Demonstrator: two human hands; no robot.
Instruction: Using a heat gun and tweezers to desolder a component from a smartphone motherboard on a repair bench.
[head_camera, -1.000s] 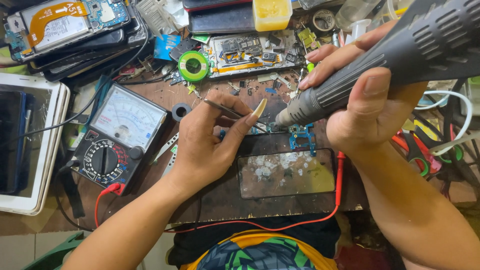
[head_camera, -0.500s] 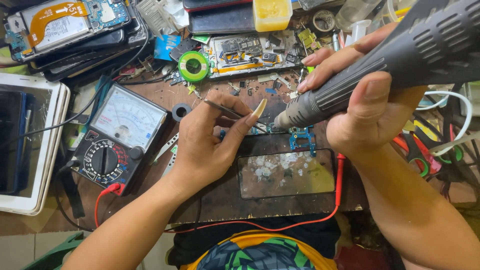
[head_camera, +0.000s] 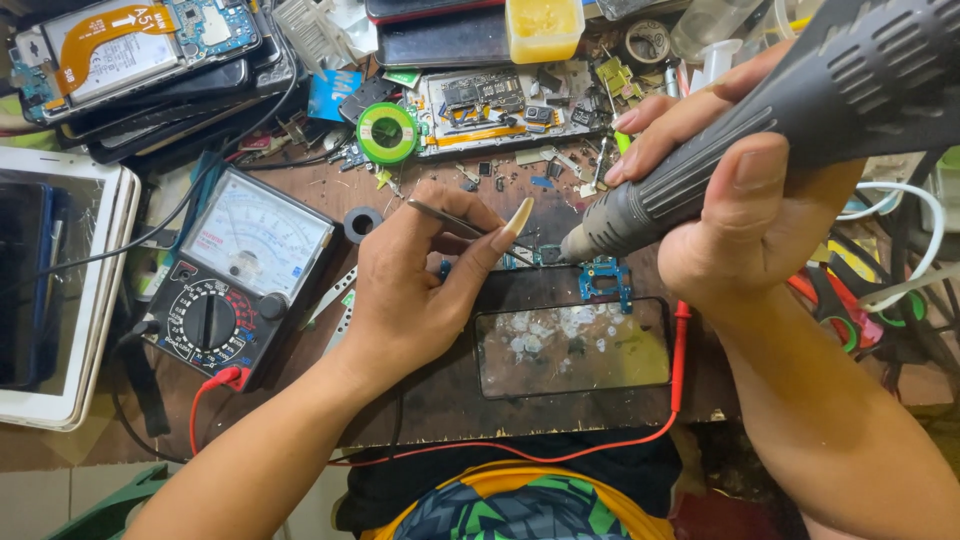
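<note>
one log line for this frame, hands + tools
left hand: holds tweezers, tips at small blue board | right hand: grips hot-air gun, nozzle beside tweezer tips | multimeter left of left hand

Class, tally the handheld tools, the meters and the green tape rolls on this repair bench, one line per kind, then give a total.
Handheld tools: 2 (hot-air gun in the right hand, tweezers in the left hand)
Meters: 1 (analog multimeter)
Green tape rolls: 1 (tape roll)
Total: 4
</note>
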